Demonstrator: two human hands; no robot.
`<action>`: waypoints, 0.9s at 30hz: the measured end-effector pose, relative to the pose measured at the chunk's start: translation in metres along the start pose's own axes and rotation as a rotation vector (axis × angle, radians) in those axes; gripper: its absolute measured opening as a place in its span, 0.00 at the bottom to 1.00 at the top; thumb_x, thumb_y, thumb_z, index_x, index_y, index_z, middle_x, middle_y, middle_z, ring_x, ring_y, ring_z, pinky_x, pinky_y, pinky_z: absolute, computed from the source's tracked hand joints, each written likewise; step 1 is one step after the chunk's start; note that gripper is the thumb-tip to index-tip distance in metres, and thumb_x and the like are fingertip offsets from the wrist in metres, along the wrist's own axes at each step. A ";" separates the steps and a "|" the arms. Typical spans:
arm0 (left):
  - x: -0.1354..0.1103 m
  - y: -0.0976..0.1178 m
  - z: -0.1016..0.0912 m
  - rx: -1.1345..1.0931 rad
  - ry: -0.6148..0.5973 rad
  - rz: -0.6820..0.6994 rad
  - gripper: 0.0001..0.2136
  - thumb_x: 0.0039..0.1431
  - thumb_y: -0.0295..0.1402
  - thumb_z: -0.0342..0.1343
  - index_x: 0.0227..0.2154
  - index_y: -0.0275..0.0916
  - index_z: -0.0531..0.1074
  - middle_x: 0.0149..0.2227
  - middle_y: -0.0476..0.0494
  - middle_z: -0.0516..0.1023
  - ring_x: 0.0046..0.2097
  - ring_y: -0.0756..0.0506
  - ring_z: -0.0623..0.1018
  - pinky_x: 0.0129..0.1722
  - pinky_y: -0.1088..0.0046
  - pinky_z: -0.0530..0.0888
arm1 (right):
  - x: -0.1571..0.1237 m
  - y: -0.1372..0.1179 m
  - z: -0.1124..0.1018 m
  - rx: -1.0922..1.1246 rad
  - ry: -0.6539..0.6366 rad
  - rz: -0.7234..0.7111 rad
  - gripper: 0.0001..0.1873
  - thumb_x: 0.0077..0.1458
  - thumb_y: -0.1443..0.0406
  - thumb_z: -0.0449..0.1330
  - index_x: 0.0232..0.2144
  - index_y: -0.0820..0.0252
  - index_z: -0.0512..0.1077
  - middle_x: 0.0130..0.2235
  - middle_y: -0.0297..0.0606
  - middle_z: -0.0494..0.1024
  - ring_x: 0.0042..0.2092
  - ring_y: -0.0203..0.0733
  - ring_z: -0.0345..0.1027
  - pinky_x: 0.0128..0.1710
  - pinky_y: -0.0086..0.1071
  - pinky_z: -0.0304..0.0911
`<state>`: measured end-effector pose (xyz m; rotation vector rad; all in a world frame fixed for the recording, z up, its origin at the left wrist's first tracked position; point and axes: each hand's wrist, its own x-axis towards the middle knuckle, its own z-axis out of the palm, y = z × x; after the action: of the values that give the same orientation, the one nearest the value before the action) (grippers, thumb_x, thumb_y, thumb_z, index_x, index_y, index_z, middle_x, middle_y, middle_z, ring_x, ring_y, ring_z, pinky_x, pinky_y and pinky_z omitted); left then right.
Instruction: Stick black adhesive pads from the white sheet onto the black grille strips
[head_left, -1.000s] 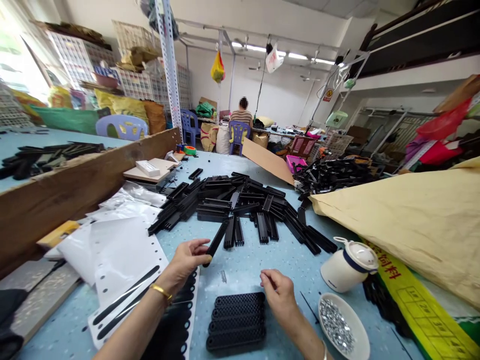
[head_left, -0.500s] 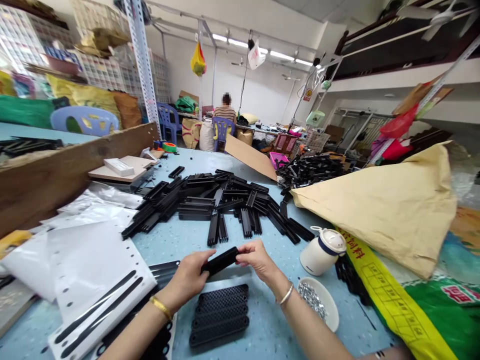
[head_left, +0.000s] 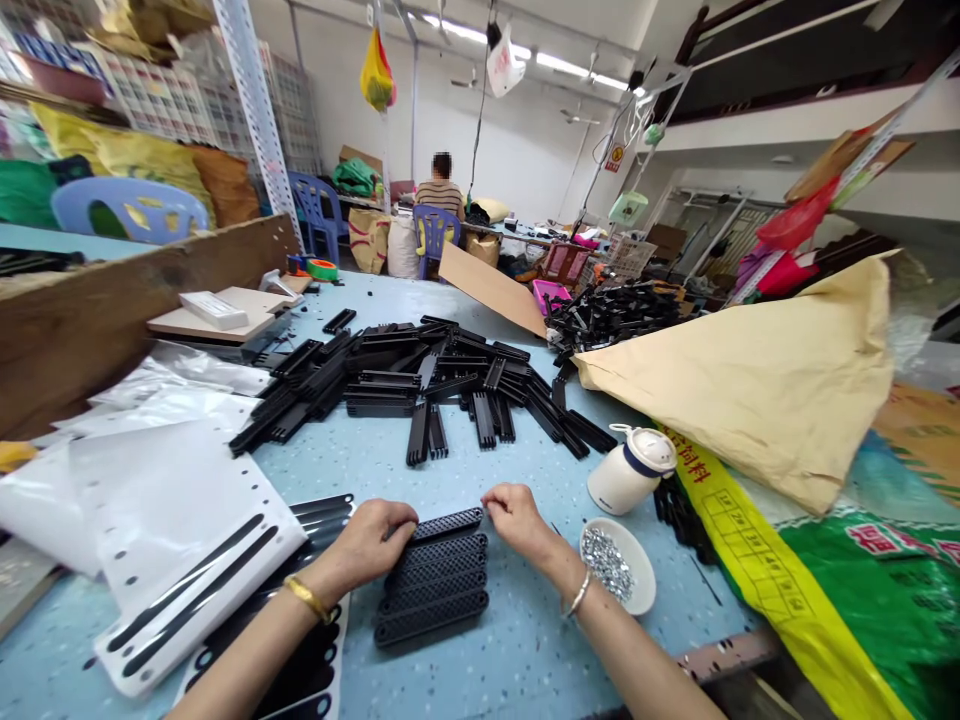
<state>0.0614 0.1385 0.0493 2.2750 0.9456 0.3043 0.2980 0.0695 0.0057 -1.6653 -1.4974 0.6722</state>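
Note:
A black plastic bar (head_left: 450,521) with a cross-hatched face lies at the far edge of a row of similar black bars (head_left: 433,588) laid side by side. My left hand (head_left: 373,541) is closed on that bar's left end. At its right end, my right hand (head_left: 519,516) has fingers and thumb pinched together; the fingertips partly hide the contact. Close to my left forearm are a sheet of long black strips (head_left: 304,655) and a white sheet (head_left: 191,530) with black strips on it.
Beyond my hands lies a pile of black bars (head_left: 382,385). On the right stand a white bowl of small metal pieces (head_left: 643,590), a cream flask (head_left: 622,482) and a large brown paper sheet (head_left: 750,390). A wooden board (head_left: 135,290) edges the left. A person (head_left: 440,190) sits far back.
Both hands have lowered the bar toward me, from above the table to the far side of the row. Its cross-hatched face now shows. The camera view has shifted slightly.

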 end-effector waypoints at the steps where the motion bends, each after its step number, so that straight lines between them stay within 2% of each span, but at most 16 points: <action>1: 0.000 0.001 0.001 -0.009 0.005 -0.002 0.14 0.55 0.34 0.47 0.24 0.41 0.78 0.24 0.46 0.80 0.29 0.44 0.77 0.30 0.72 0.66 | -0.003 -0.002 0.002 0.000 0.012 -0.011 0.14 0.47 0.72 0.54 0.24 0.58 0.80 0.27 0.37 0.82 0.31 0.42 0.73 0.35 0.32 0.64; 5: -0.004 0.002 0.005 -0.045 0.064 -0.039 0.16 0.56 0.36 0.47 0.18 0.41 0.74 0.17 0.49 0.74 0.24 0.45 0.73 0.27 0.72 0.65 | -0.016 -0.009 0.008 0.021 0.009 -0.035 0.13 0.51 0.69 0.55 0.19 0.58 0.77 0.23 0.35 0.78 0.29 0.39 0.70 0.32 0.29 0.62; 7: -0.011 0.003 0.010 -0.078 0.118 -0.076 0.16 0.57 0.38 0.46 0.20 0.41 0.74 0.19 0.49 0.75 0.25 0.45 0.75 0.28 0.72 0.68 | -0.023 -0.011 0.010 0.036 0.031 -0.028 0.15 0.52 0.67 0.56 0.16 0.59 0.74 0.21 0.33 0.75 0.27 0.38 0.67 0.30 0.28 0.60; 10: -0.027 0.005 0.022 -0.136 0.232 -0.144 0.19 0.62 0.42 0.41 0.34 0.41 0.77 0.33 0.46 0.83 0.37 0.42 0.80 0.38 0.69 0.73 | -0.029 -0.013 0.014 0.071 0.111 0.001 0.18 0.56 0.63 0.54 0.17 0.60 0.73 0.21 0.34 0.74 0.28 0.38 0.66 0.31 0.29 0.59; 12: -0.037 0.007 0.032 -0.198 0.317 -0.193 0.22 0.63 0.44 0.40 0.43 0.40 0.76 0.44 0.43 0.82 0.47 0.41 0.79 0.47 0.66 0.74 | -0.033 -0.015 0.019 0.111 0.165 0.027 0.20 0.59 0.61 0.51 0.19 0.60 0.74 0.24 0.36 0.75 0.29 0.39 0.67 0.31 0.29 0.59; 14: -0.045 0.010 0.043 -0.319 0.409 -0.246 0.23 0.62 0.46 0.41 0.46 0.38 0.76 0.49 0.41 0.80 0.52 0.39 0.77 0.52 0.63 0.73 | -0.037 -0.018 0.024 0.156 0.203 0.051 0.22 0.61 0.59 0.48 0.21 0.61 0.74 0.25 0.37 0.76 0.29 0.39 0.68 0.30 0.29 0.60; 17: -0.050 0.014 0.056 -0.509 0.525 -0.303 0.23 0.58 0.48 0.47 0.44 0.38 0.77 0.49 0.40 0.81 0.54 0.37 0.76 0.56 0.59 0.70 | -0.046 -0.022 0.030 0.200 0.254 0.064 0.24 0.63 0.58 0.47 0.22 0.60 0.73 0.27 0.38 0.77 0.30 0.40 0.69 0.31 0.29 0.62; 20: -0.052 0.019 0.063 -0.554 0.562 -0.323 0.22 0.57 0.49 0.49 0.42 0.37 0.78 0.48 0.39 0.81 0.54 0.35 0.76 0.57 0.57 0.69 | -0.056 -0.027 0.034 0.207 0.297 0.057 0.24 0.63 0.58 0.46 0.22 0.59 0.73 0.27 0.38 0.77 0.33 0.41 0.70 0.34 0.30 0.64; 24: -0.051 0.020 0.065 -0.551 0.555 -0.328 0.23 0.57 0.49 0.49 0.43 0.36 0.77 0.49 0.38 0.81 0.55 0.34 0.75 0.59 0.53 0.67 | -0.064 -0.033 0.038 0.152 0.327 0.047 0.24 0.65 0.60 0.44 0.27 0.60 0.75 0.29 0.40 0.78 0.34 0.42 0.72 0.36 0.31 0.66; 27: -0.052 0.013 0.062 -0.516 0.557 -0.341 0.23 0.57 0.50 0.48 0.43 0.38 0.77 0.49 0.39 0.81 0.55 0.33 0.75 0.60 0.51 0.66 | -0.066 -0.031 0.024 0.038 0.335 0.049 0.19 0.63 0.63 0.47 0.34 0.60 0.77 0.33 0.41 0.79 0.36 0.42 0.73 0.36 0.31 0.68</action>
<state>0.0582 0.0658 0.0123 1.5462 1.3235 0.9398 0.2502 0.0094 0.0110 -1.6932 -1.2019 0.4185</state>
